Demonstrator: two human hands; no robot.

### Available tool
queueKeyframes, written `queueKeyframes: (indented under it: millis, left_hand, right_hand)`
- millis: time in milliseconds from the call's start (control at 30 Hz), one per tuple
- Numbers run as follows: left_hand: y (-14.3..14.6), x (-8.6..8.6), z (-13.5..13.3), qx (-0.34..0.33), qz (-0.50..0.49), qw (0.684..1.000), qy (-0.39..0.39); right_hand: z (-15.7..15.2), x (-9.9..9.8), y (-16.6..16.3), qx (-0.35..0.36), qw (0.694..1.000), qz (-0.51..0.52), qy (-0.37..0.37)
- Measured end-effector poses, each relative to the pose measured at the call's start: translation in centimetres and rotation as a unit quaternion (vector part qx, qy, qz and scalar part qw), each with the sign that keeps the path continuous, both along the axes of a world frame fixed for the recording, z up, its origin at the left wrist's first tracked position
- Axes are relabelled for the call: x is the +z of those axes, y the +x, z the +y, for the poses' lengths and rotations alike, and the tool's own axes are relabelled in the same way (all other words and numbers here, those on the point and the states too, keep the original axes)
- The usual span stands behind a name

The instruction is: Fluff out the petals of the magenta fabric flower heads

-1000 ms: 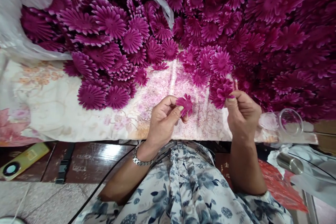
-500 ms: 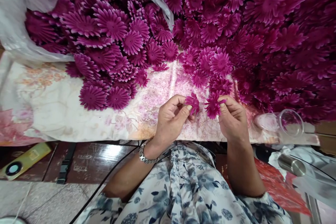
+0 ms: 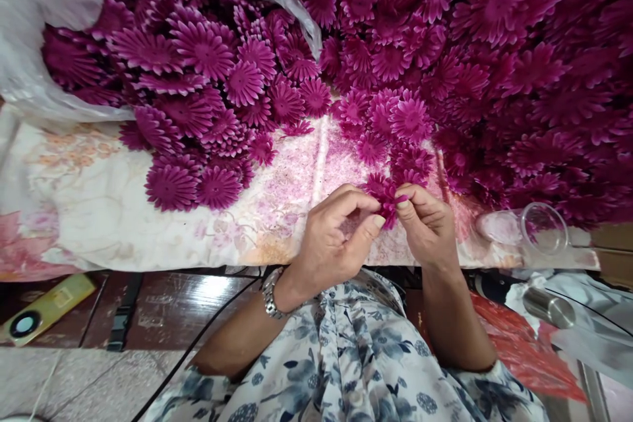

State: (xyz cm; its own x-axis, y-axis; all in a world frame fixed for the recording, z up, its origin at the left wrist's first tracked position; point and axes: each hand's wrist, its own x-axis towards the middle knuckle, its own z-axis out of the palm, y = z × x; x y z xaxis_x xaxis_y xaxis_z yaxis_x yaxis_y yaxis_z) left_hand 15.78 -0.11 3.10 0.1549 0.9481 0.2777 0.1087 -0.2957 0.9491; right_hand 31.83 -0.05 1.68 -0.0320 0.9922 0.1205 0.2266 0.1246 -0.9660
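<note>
My left hand [image 3: 336, 237] and my right hand [image 3: 428, 224] meet at the near edge of the cloth-covered table [image 3: 99, 211]. Both pinch small magenta fabric flower pieces [image 3: 383, 192], pressed together between the fingertips. The left wrist wears a metal watch [image 3: 271, 293]. A large heap of magenta flowers [image 3: 494, 59] fills the table's far and right side. More flowers spill from a clear plastic bag [image 3: 44, 20] at the upper left.
Purple dust speckles the floral cloth [image 3: 306, 171] in front of my hands. A clear plastic cup [image 3: 537, 227] lies on its side at the right edge. A metal cylinder [image 3: 546, 308] and red plastic [image 3: 524, 349] sit lower right. A yellow device [image 3: 39, 308] lies lower left.
My hands have moved toward each other. The flower piece in the left hand and the one in the right hand, apart a second ago, now touch between the fingertips.
</note>
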Motion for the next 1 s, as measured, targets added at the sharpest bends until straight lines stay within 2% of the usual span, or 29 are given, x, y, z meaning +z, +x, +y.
queueKeyframes:
  millis: [167,267,400,567,633,700,767,833,900,1000]
  left_hand:
    - [0.3,-0.6,0.0,0.017,0.026,0.999,-0.013]
    - [0.2,-0.9,0.2,0.019,-0.004,0.999,-0.027]
    - [-0.1,-1.0,0.3,0.04,-0.075,0.994,-0.066]
    - [-0.4,-1.0,1.0,0.056,-0.079,0.991,-0.09]
    - [-0.4,-0.8,1.5,0.072,-0.083,0.99,-0.091]
    - [-0.3,-0.5,1.9,0.08,-0.087,0.988,-0.096]
    - [0.1,-0.1,2.2,0.065,-0.078,0.99,-0.102]
    - [0.5,0.2,2.3,0.043,-0.067,0.991,-0.107]
    - [0.8,0.4,2.2,0.032,-0.062,0.991,-0.111]
    - [0.9,0.2,1.9,0.038,-0.068,0.988,-0.13]
  right_hand:
    - [0.0,0.1,-0.4,0.026,0.998,-0.041,0.028]
    - [-0.1,0.1,-0.5,0.016,0.997,-0.059,0.04]
    - [-0.1,0.0,-0.5,-0.059,0.989,-0.115,0.076]
    - [0.7,0.2,1.2,-0.153,0.947,-0.25,0.132]
    - [1.1,0.4,2.1,-0.204,0.927,-0.28,0.144]
    - [1.3,0.6,2.5,-0.224,0.921,-0.281,0.152]
    - [1.3,0.8,2.2,-0.175,0.945,-0.235,0.144]
    - [1.2,0.9,1.4,-0.08,0.976,-0.169,0.109]
    - [1.0,0.8,0.5,-0.02,0.99,-0.123,0.072]
    - [0.8,0.7,-0.2,-0.039,0.988,-0.132,0.073]
